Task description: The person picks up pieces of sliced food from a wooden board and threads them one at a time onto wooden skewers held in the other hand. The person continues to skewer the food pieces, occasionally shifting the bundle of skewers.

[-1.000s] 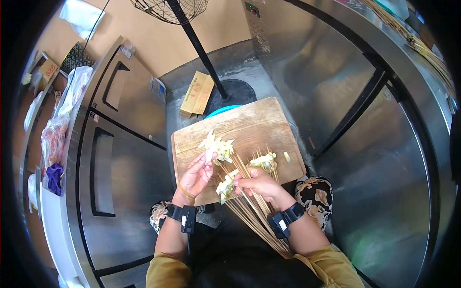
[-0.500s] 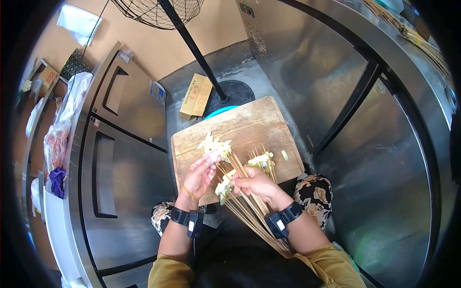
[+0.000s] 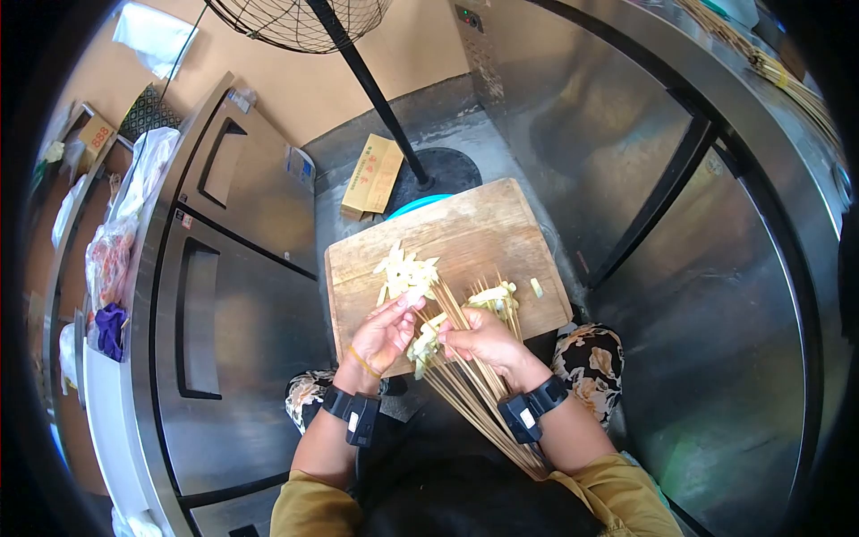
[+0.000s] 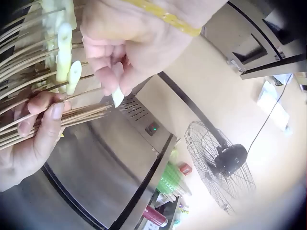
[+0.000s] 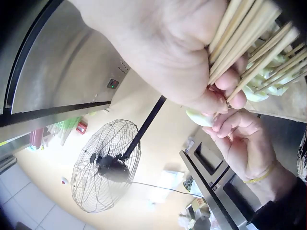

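Observation:
The left hand (image 3: 382,337) pinches a pale vegetable piece (image 4: 117,85) between thumb and fingers, at the tip of one skewer. A bundle of thin wooden skewers (image 5: 240,33) is gripped by the right hand (image 3: 490,345), whose thumb and fingers curl round it. Threaded pale green pieces (image 4: 64,52) sit on skewers beside the hands. On the wooden board (image 3: 465,219) lie a pile of loose cut pieces (image 3: 404,270), past the left hand, and more loaded skewers (image 3: 495,295) beyond the right hand.
One small piece (image 3: 537,287) lies apart near the board's right edge. Behind the board are a cardboard box (image 3: 372,176) and a black fan stand (image 3: 380,103). Steel cabinets (image 3: 237,358) stand on both sides. More skewers (image 3: 787,82) rest on the right counter.
The left hand has moved slightly right and nearer to the right hand, with its fingers drawn back from the loose pile. The right hand keeps its grip on the skewers.

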The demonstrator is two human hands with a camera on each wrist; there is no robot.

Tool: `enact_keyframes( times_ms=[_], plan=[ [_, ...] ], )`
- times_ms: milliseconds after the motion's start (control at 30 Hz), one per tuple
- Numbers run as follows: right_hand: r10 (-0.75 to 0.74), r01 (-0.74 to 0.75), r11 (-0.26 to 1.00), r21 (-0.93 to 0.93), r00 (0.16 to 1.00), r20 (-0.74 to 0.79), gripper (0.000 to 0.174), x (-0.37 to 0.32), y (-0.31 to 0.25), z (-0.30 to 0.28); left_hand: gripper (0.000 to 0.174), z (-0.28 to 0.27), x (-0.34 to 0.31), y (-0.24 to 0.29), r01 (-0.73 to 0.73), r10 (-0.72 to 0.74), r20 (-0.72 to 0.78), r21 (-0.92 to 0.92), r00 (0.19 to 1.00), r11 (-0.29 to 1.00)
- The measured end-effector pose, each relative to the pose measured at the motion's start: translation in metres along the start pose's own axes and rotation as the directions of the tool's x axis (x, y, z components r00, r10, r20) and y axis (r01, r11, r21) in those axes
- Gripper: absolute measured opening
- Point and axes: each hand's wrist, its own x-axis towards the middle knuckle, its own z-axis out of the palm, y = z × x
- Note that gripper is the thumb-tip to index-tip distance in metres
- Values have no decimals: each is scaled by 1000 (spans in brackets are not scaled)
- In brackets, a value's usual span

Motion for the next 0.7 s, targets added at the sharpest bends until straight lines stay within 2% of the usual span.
enact_keyframes(
  times_ms=[67,167,200,333,433,600,633,700],
  plan=[
    [-1,1,999,33,1000,-8,8,2,2,-1,27,0,-1,-10,59,-60,34,28,998,998],
    [-9,9,999,45,1000,-6,8,5,7,-5,26,20,-7,-18,75,-75,-4,35,997,997],
    [-12,12,999,35,1000,-5,8,5,5,-5,25,25,-8,-19,55,-51,-49,92,998,994],
    [-4,4,1000,2,1000,-26,9,3,0,-2,22,16,-6,-17,37,-22,-73,210,997,977],
    [-68,66,998,-24,993,-93,9,0,-1,-4,16,6,-5,-17,0,30,-92,310,995,951],
    [7,-7,968,251,1000,0,8,-6,-7,-12,9,-14,-2,0,-19,83,-125,442,989,897],
    [28,-26,966,256,1000,-1,8,-6,-7,-12,10,-26,7,5,-135,243,-118,570,963,810],
    [70,-68,962,264,998,-1,9,-7,-9,-9,12,-53,34,12,-310,534,-37,779,845,545]
  ],
)
